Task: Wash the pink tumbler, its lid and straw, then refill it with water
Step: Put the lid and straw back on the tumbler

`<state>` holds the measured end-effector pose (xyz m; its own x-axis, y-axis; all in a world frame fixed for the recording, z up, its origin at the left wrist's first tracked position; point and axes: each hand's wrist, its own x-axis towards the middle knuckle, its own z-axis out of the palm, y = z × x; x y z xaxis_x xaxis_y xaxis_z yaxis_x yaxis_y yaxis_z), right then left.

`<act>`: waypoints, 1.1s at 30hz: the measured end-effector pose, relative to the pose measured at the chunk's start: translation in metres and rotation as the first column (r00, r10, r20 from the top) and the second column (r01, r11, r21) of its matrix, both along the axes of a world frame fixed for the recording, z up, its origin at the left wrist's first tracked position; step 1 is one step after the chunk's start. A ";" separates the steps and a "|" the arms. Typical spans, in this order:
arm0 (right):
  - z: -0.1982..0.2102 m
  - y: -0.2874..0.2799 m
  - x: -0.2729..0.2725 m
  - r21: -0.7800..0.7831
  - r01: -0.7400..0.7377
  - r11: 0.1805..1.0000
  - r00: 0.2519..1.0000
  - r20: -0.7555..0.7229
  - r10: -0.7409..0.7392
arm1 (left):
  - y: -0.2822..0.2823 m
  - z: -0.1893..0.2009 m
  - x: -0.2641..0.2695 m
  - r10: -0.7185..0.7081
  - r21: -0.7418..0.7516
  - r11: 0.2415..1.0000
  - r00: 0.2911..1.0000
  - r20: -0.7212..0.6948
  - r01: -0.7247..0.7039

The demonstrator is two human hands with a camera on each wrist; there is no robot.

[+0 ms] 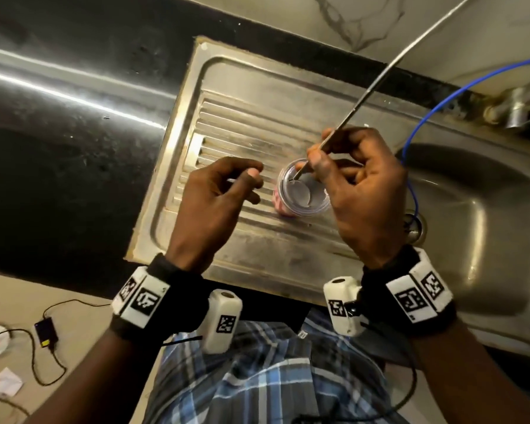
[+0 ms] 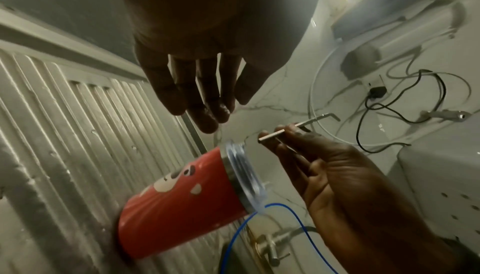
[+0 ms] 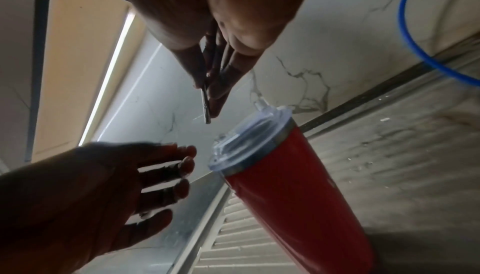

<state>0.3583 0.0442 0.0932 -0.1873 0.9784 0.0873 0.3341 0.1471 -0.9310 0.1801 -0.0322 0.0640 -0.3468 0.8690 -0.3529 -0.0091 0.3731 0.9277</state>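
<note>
Straw [image 1: 377, 84]: thin polished metal, bright glint along length. Tumbler [image 2: 182, 202]: smooth glossy body, steel band under clear plastic lid [image 3: 249, 142]. Drainboard [image 1: 257, 123]: ribbed stainless steel, dull, water-spotted. Counter [image 1: 58, 117]: black polished stone, shiny streaks. Wall [image 3: 298, 62]: glossy veined marble. Hose [image 1: 441, 102]: smooth blue plastic.

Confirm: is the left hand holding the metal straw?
No. The right hand pinches the metal straw; the left hand holds nothing beside the tumbler.

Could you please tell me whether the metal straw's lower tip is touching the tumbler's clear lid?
Apart. The right wrist view shows wall between the straw tip and the lid.
</note>
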 end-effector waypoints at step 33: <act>-0.055 -0.014 0.020 0.034 -0.312 0.950 0.789 0.566 0.238 | -0.005 -0.032 0.013 -0.128 -0.140 0.984 0.984 -0.125 0.110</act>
<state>0.3780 0.0300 0.0386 -0.4989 0.8667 -0.0005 0.7106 0.4087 -0.5727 0.1931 -0.0367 0.0319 -0.2952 0.8559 -0.4247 0.1631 0.4831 0.8602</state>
